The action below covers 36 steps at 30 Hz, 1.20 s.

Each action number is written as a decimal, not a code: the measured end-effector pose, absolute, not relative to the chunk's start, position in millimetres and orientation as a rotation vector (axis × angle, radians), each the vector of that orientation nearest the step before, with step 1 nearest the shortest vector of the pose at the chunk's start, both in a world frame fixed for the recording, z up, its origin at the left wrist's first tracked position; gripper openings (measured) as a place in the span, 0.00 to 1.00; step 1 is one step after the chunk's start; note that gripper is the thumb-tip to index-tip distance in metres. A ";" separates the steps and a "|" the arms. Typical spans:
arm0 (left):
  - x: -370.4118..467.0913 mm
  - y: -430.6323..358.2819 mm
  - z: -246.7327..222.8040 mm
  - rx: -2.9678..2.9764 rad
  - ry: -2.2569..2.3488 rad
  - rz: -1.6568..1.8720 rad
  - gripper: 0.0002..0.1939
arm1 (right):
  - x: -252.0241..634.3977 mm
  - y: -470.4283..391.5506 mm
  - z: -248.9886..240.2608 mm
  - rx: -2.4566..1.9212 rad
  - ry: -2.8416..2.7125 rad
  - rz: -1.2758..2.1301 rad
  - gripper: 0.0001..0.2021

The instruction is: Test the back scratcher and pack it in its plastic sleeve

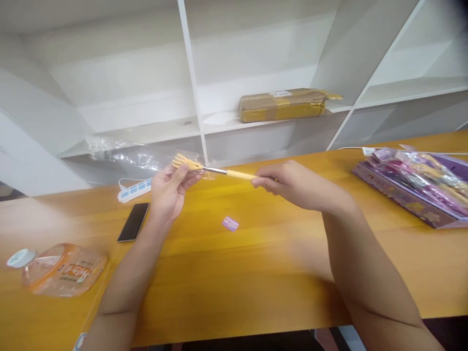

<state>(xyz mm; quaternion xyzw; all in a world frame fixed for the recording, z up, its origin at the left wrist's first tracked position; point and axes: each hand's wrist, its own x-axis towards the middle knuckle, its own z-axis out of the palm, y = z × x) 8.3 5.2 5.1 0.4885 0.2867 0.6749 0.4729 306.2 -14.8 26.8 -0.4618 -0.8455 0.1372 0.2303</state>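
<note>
A yellow back scratcher (239,174) with a claw-shaped head and a short metal rod stretches between my two hands above the table. My left hand (171,189) is closed around its head end, with the prongs showing above the thumb. Crinkled clear plastic wrap (126,155) extends to the left behind that hand, and some of it surrounds the head. The handle's far end sits in the closed fingers of my right hand (280,179). Below the scratcher, a small purple-and-white card (230,224) lies on the wooden table (234,278).
On the right, a purple display box (405,195) holds several wrapped items. A black phone (133,222), a white power strip (135,189) and an orange-labelled bottle (64,269) on its side are at left. A taped cardboard box (283,106) rests on the white shelf (223,125) behind.
</note>
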 end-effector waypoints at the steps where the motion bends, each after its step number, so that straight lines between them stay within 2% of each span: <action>1: 10.1 4.4 3.4 1.200 0.703 1.639 0.19 | 305.3 -15.1 26.3 -1.247 -2.309 0.357 0.25; 8: 43.6 -7.4 -29.1 1.318 0.710 1.335 0.16 | 265.5 -26.6 17.6 -1.052 -2.225 0.430 0.25; 13: 37.2 -4.3 -23.2 1.298 0.700 1.392 0.16 | 270.4 -23.6 18.0 -1.108 -2.248 0.419 0.25; 19: 24.8 -1.4 -12.3 1.296 0.708 1.425 0.17 | 285.1 -21.1 24.0 -0.935 -2.354 0.568 0.18; 24: 26.4 -2.2 -15.0 1.326 0.678 1.372 0.15 | 284.0 -21.0 23.2 -0.928 -2.350 0.494 0.15; 31: 24.4 -1.6 -17.5 1.369 0.678 1.318 0.16 | 283.8 -14.5 18.4 -0.902 -2.337 0.441 0.18; 36: 23.9 -3.4 -18.0 1.406 0.658 1.233 0.15 | 284.2 -11.3 15.3 -0.937 -2.268 0.519 0.16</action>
